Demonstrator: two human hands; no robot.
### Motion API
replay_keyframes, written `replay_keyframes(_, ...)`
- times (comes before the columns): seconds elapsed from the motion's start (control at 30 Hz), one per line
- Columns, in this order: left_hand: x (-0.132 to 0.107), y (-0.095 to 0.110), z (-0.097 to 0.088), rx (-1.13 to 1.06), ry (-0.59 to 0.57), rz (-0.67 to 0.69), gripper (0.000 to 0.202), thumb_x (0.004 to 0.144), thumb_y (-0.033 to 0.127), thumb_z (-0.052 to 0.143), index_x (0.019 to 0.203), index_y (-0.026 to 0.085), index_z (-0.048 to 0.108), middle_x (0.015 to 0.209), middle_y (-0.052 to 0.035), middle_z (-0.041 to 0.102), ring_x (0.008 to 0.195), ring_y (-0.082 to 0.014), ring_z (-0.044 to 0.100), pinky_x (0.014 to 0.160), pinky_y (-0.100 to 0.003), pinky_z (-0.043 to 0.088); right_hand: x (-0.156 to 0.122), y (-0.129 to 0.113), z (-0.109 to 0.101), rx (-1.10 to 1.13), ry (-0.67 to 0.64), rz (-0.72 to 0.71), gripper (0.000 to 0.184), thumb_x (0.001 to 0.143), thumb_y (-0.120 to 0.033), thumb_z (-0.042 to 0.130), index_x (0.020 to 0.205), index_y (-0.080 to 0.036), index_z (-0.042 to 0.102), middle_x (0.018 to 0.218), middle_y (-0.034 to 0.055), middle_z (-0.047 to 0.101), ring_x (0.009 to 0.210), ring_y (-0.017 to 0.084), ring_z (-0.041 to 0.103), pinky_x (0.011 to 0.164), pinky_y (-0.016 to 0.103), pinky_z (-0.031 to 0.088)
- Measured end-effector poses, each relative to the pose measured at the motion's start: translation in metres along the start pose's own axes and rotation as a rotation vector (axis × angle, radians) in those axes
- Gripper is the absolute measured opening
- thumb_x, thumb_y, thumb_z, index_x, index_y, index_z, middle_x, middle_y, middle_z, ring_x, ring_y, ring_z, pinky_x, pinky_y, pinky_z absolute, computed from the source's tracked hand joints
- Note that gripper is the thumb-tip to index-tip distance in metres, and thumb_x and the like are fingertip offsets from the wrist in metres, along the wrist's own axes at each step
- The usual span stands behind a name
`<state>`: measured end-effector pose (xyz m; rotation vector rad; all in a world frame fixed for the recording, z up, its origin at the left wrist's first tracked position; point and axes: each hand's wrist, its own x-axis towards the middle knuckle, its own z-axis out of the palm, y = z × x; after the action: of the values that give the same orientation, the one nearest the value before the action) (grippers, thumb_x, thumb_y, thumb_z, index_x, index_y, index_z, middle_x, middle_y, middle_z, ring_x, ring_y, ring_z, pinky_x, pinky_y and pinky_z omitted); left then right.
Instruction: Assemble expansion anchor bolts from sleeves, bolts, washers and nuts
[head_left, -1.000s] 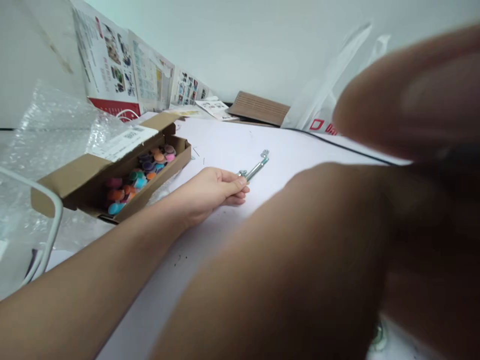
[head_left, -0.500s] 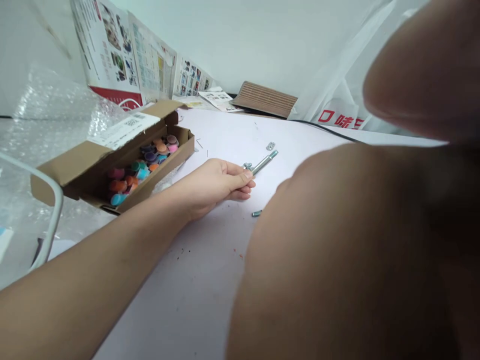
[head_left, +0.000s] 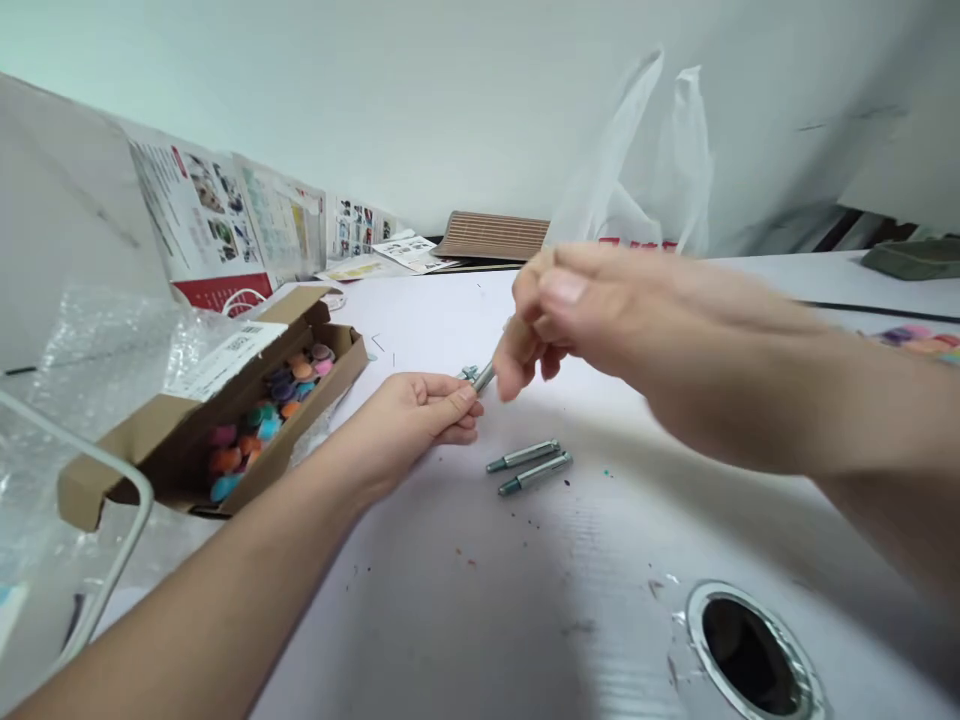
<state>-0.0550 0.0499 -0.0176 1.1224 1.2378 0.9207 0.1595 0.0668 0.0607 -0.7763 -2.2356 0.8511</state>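
Observation:
My left hand [head_left: 431, 410] is closed, its thumb and fingers pinching a silver metal bolt [head_left: 484, 378] that slants up to the right. A small metal piece [head_left: 469, 372] shows just behind those fingertips. My right hand [head_left: 570, 310] is at the bolt's far end, slightly smeared by motion. Its fingers are loosely bent and apart, with nothing visible in them, and they hide the bolt's tip. Nearer to me, two similar bolts, an upper bolt [head_left: 523, 456] and a lower bolt [head_left: 535, 474], lie side by side on the white tabletop [head_left: 420, 580].
At left an open cardboard box [head_left: 337, 365] holds several colourful small round pieces, with bubble wrap [head_left: 142, 330] around it. A white plastic bag [head_left: 690, 150] and corrugated cardboard [head_left: 491, 235] are at the back. A dark round hole with a silver rim [head_left: 694, 610] is front right.
My right hand has moved away from close to the camera to the bolt in my left hand. The two lying bolts are now uncovered. The view has shifted; my left hand keeps its pinch.

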Motion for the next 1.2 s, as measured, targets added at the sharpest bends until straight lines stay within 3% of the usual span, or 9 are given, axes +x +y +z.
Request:
replay_keyframes(0.1,0.001,0.0,-0.002,0.114,0.033,0.044,0.034,0.079,0.045,0.076,0.089,0.012,0.071,0.089,-0.0071,0.072,0.074,-0.0121,0.067,0.08,-0.027,0.055,0.009,0.027,0.003,-0.171,0.051,-0.071,0.044,0.106,-0.038,0.031,0.074,-0.018,0.054,0.073,0.0031,0.056,0.069,0.014,0.052,0.068,0.03,0.042)
replay_keyframes(0.2,-0.002,0.008,-0.002,0.246,0.094,0.121,0.036,0.081,0.045,0.074,0.096,0.012,0.07,0.089,-0.0088,0.074,0.073,-0.0146,0.069,0.077,-0.029,0.056,0.02,0.056,0.014,-0.238,0.237,-0.002,0.036,0.102,-0.038,0.041,0.081,-0.017,0.061,0.064,0.0019,0.051,0.06,0.014,0.047,0.06,0.03,0.037)
replay_keyframes(0.33,-0.004,0.015,0.0,0.314,0.159,0.197,0.031,0.081,0.041,0.074,0.094,0.013,0.071,0.087,-0.0088,0.075,0.072,-0.016,0.07,0.074,-0.029,0.056,0.022,0.072,0.023,-0.138,0.275,-0.01,0.026,0.096,-0.034,0.054,0.094,-0.015,0.071,0.079,0.0036,0.068,0.07,0.015,0.058,0.065,0.029,0.043)
replay_keyframes(0.5,-0.001,0.012,-0.003,0.341,0.2,0.162,0.036,0.077,0.046,0.076,0.096,0.015,0.072,0.082,-0.0084,0.076,0.074,-0.0194,0.071,0.077,-0.032,0.057,0.018,0.068,0.033,0.214,0.235,-0.008,0.031,0.096,-0.036,0.057,0.11,-0.013,0.071,0.097,0.0063,0.073,0.093,0.017,0.067,0.087,0.031,0.052)
replay_keyframes(0.67,-0.004,0.01,-0.003,0.187,0.148,0.164,0.036,0.08,0.043,0.075,0.097,0.011,0.07,0.087,-0.0096,0.075,0.071,-0.0151,0.07,0.075,-0.03,0.057,0.015,0.063,0.04,0.558,0.265,0.064,0.029,0.085,-0.037,0.074,0.107,-0.019,0.074,0.104,0.0068,0.075,0.104,0.02,0.068,0.101,0.038,0.051)
replay_keyframes(0.97,-0.003,0.007,-0.004,-0.16,-0.017,0.125,0.028,0.08,0.037,0.078,0.082,0.011,0.068,0.083,-0.0022,0.067,0.07,-0.0063,0.064,0.075,-0.02,0.053,0.013,0.054,0.05,0.759,0.362,0.088,0.019,0.082,-0.029,0.078,0.1,-0.023,0.076,0.108,0.004,0.075,0.109,0.018,0.068,0.108,0.039,0.05)
replay_keyframes(1.2,-0.007,0.009,0.003,-0.292,-0.127,0.029,0.021,0.083,0.029,0.075,0.075,0.011,0.067,0.079,-0.0001,0.06,0.068,-0.0031,0.058,0.07,-0.014,0.052,0.011,0.047,0.059,0.872,0.399,0.122,0.03,0.084,-0.029,0.075,0.113,-0.028,0.07,0.127,0.0011,0.068,0.119,0.02,0.064,0.107,0.042,0.051)
